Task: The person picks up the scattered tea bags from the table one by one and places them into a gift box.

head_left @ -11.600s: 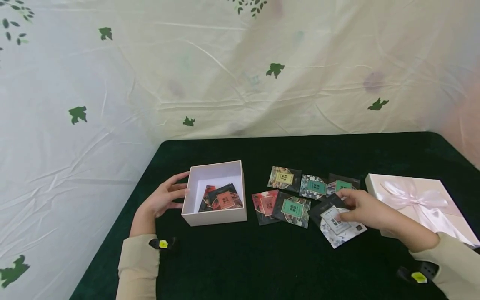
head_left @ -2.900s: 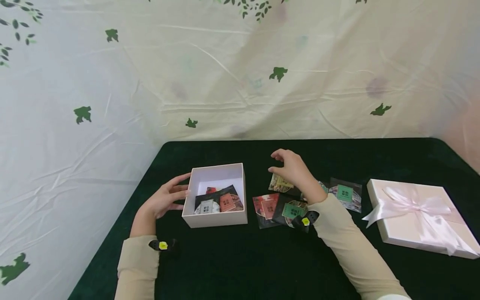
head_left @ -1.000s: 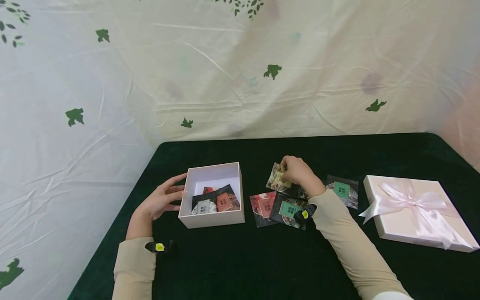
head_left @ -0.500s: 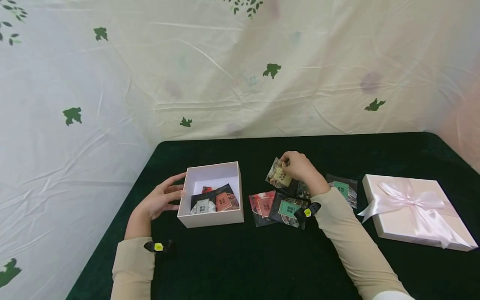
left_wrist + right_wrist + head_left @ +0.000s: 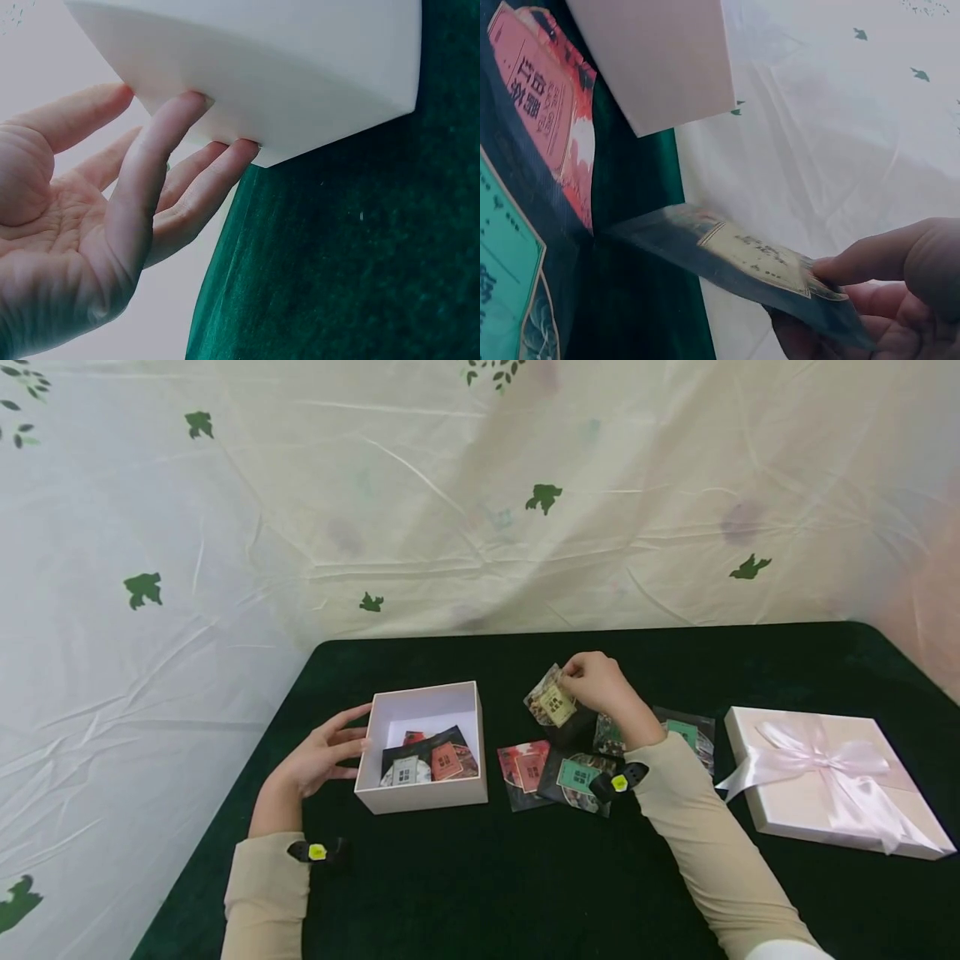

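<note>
From the head view, the right hand [image 5: 596, 683] pinched a yellow-labelled packet [image 5: 551, 703] lifted above the table [image 5: 480, 877], between the box [image 5: 420, 793] and the loose packets [image 5: 558, 772] lying there. The right wrist view added what the head view hid: the thumb lay on top of the packet [image 5: 742, 262] and the other fingers [image 5: 817, 337] curled beneath, gripping one end, label face up. There the packet ran roughly level, its free end pointing toward the box [image 5: 660, 60], with a red packet [image 5: 544, 112] flat on the table below. In the head view it hung as a tilted diamond.

The left wrist view showed the left hand [image 5: 90, 225] with straight, slightly spread fingers [image 5: 169, 142], tips touching the box wall [image 5: 285, 75]. The head view alone showed several packets inside the box and a ribboned lid [image 5: 832, 785] well to the right.
</note>
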A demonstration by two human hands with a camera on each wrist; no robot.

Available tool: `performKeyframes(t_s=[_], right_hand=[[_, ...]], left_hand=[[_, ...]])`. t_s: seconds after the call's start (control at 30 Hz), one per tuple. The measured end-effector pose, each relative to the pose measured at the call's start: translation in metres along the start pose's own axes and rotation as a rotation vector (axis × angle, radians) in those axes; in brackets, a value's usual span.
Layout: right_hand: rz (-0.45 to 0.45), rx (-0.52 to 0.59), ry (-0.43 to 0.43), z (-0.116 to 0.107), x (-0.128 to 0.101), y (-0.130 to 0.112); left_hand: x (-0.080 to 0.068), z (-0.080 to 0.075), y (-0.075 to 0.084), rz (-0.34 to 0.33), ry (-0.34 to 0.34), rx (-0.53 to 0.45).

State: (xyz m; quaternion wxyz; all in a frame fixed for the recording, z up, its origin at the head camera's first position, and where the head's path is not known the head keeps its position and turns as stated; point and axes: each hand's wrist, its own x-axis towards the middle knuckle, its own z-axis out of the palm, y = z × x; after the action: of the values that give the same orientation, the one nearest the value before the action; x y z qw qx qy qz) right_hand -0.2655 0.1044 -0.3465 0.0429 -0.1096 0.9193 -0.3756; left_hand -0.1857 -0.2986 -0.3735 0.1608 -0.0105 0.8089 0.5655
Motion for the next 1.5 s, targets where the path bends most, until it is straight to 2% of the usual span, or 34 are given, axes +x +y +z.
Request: performKeyframes(t_s=[0.13, 0.47, 1.0, 1.23, 1.5], right_hand=[[0.056, 0.061, 0.033, -0.001, -0.002, -0.004], [0.136, 0.301, -0.016, -0.003, -0.005, -0.007], [0.08, 0.603, -0.06, 0.008, -0.011, -0.026], [0.042, 0.663, -0.097, 0.023, -0.014, -0.04], [0.046, 0.669, -0.132, 0.039, -0.018, -0.052]], left_hand=[[0.0, 0.0, 0.0, -0.004, 0.003, -0.001], [0.001, 0.0, 0.0, -0.01, 0.008, 0.003], [0.003, 0.0, -0.001, -0.006, -0.001, -0.006], [0.0, -0.003, 0.001, -0.009, 0.006, 0.005], [-0.002, -0.001, 0.003, 0.002, -0.012, -0.007]])
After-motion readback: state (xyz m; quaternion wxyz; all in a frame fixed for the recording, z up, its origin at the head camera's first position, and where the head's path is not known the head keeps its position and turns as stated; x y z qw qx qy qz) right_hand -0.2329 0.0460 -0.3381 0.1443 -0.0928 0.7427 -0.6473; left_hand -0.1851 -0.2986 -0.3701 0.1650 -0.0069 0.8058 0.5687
